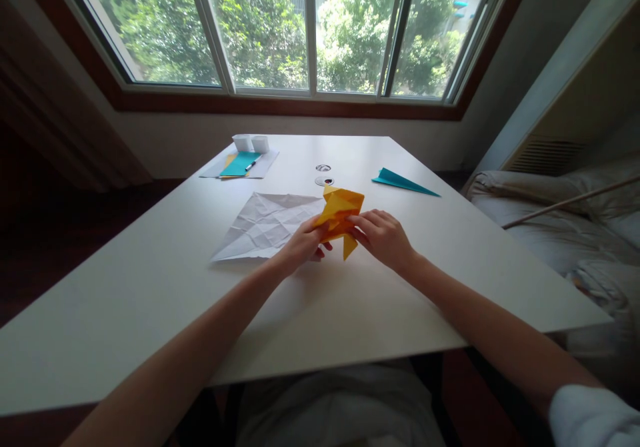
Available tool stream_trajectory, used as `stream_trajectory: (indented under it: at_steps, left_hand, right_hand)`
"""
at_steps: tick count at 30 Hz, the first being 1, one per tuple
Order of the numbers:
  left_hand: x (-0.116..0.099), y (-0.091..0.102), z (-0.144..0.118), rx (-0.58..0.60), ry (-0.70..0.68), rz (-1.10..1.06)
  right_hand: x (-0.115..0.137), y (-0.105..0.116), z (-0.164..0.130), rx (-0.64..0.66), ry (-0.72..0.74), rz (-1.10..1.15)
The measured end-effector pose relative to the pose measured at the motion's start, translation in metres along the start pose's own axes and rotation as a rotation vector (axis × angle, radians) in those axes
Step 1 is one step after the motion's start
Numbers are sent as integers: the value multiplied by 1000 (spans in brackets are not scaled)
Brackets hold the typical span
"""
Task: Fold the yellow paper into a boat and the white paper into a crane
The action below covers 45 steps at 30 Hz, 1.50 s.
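Head view: left hand (303, 244) and right hand (383, 237) both pinch one folded orange paper model (341, 215). One creased white sheet (265, 224), one teal paper plane (403, 181), probably two small white cups (251, 142).

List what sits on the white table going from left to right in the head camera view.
Stack of papers with a pen → creased white sheet → left hand → folded orange paper → right hand → teal paper plane.

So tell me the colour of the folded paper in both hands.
Orange-yellow folded paper, clearest in the head view.
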<state>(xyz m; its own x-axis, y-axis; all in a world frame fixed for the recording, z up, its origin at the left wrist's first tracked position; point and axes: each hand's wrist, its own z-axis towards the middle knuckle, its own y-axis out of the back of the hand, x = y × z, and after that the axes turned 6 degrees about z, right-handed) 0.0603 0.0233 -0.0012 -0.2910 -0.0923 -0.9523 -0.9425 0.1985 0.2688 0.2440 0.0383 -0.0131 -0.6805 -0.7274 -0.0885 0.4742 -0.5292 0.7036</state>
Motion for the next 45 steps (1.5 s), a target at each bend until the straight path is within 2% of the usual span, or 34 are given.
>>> stream_trajectory:
  at_steps: [14,20,27,32,35,37,40,45]
  left_hand:
    - [5,0,2,11,55,-64]
    - [5,-2,3,6,6,26]
    - [10,-4,6,14,-80,45]
    - [9,3,7,44,22,-90]
    - [10,11,8,120,112,-192]
    - [12,16,9,181,117,-203]
    - [14,19,10,212,83,-197]
    - [15,17,10,121,73,-223]
  right_hand:
    - [-1,1,-1,-31,12,6]
    - [1,-4,-3,81,92,-41]
    - [2,-6,-5,54,64,-56]
    - [5,-3,-3,-36,67,27]
    - [8,0,-2,-76,51,121]
    - [10,3,-2,-92,45,187]
    - [10,6,-2,-101,94,257]
    - [10,10,-1,-105,238,243]
